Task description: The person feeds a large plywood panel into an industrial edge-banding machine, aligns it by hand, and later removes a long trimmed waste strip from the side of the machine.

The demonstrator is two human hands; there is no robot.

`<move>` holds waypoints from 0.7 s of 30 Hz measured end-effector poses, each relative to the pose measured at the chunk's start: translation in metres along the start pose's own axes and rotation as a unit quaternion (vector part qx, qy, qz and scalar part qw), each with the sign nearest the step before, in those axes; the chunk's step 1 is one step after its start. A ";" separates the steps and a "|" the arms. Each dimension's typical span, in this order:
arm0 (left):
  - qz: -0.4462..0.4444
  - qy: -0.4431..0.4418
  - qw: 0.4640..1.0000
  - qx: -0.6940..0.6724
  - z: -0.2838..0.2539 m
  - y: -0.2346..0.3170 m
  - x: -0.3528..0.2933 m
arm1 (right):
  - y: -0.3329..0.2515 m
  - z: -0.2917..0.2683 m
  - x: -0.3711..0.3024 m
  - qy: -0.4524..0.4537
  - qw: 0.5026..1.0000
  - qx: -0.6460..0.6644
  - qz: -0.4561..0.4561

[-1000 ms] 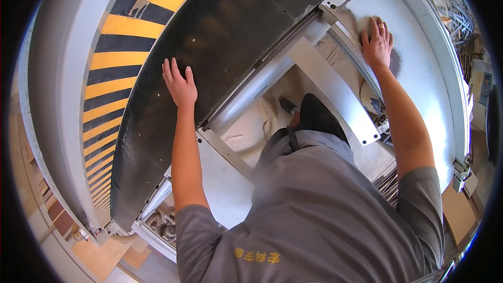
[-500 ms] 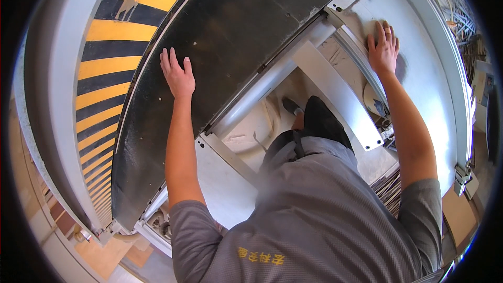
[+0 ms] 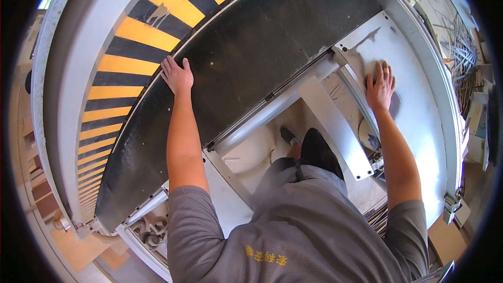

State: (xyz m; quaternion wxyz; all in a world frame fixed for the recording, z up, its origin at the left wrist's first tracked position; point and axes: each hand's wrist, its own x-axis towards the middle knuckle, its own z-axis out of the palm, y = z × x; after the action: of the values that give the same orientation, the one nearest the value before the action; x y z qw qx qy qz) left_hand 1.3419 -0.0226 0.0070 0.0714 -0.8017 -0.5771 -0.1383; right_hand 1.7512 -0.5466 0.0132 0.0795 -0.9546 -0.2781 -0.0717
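Note:
My left hand (image 3: 177, 76) rests palm down on the dark machine bed (image 3: 251, 42). Its fingertips reach the far-left edge of that bed, beside a panel with yellow and black stripes (image 3: 141, 29). On the right, my right hand (image 3: 381, 88) lies flat with fingers stretched on a pale metal table plate (image 3: 419, 120), close to a dark smudge. A ring is on one of its fingers. Neither hand holds anything. Between the two arms, a metal crossbar (image 3: 335, 126) spans an open gap in the frame.
My legs and a dark shoe (image 3: 287, 135) are down in the frame's gap. Thin strips (image 3: 463, 47) are heaped beyond the right edge. Brown boards (image 3: 78, 246) lie at lower left, and a metal clamp-like fitting (image 3: 451, 207) sticks out at the plate's right corner.
The view has shifted a little. My left hand is now nearer the striped panel, at the bed's far edge. The right hand stays flat on the pale plate.

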 end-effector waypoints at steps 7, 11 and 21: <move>0.004 -0.031 0.999 0.023 -0.023 -0.004 -0.045 | -0.002 0.000 -0.001 -0.017 1.000 -0.006 0.012; 0.028 -0.041 0.999 0.022 -0.053 -0.011 -0.107 | -0.001 0.001 -0.003 -0.022 1.000 -0.005 0.011; 0.030 -0.122 0.990 -0.065 -0.153 -0.060 -0.320 | -0.001 0.002 -0.006 -0.012 1.000 0.010 -0.010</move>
State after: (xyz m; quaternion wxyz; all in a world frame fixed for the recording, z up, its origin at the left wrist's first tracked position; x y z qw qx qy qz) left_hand 1.1695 -0.3347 0.0525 -0.0474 -0.8325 -0.5470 -0.0743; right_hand 1.7459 -0.5483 0.0101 0.0855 -0.9516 -0.2893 -0.0583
